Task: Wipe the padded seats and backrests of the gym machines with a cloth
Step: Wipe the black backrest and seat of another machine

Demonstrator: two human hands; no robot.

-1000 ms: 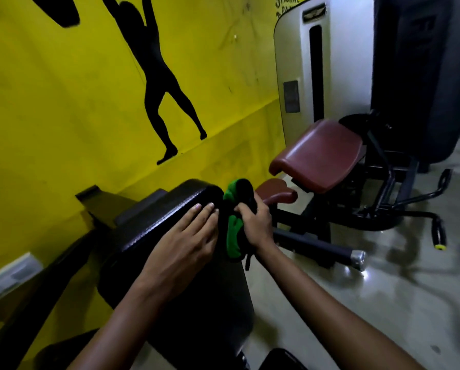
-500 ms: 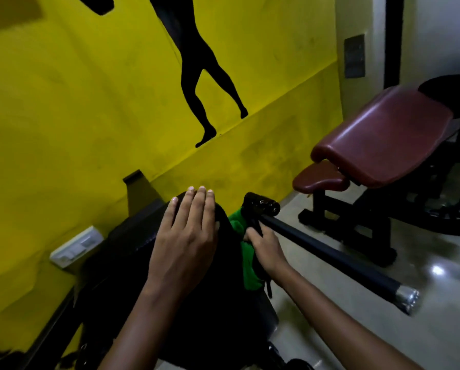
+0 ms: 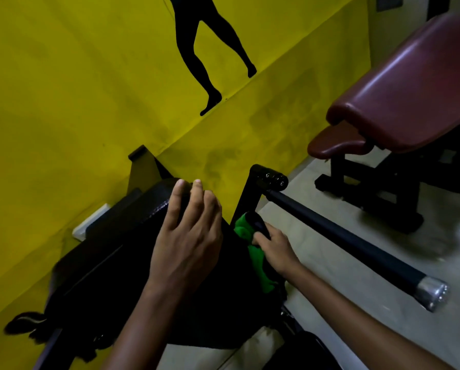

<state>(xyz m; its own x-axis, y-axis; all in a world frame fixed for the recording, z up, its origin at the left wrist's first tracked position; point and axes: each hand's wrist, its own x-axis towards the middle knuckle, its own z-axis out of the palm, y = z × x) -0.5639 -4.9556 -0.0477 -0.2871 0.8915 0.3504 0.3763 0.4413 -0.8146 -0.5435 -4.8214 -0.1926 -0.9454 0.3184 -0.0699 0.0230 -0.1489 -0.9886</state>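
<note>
— Right hand?
— Clenched round the green cloth, pressed to the right edge of the black pad.
— Left hand?
— Flat, fingers straight, bracing the pad's top; grasping nothing.
— Step in hand?
— Wiping that side edge, seemingly. Next probably calls for sweeping the cloth across the top, then on to the maroon bench.

No legible text, label, brand or number appears anywhere in the view. The only sign-like mark is a black silhouette of a figure's legs painted on the yellow wall.
</note>
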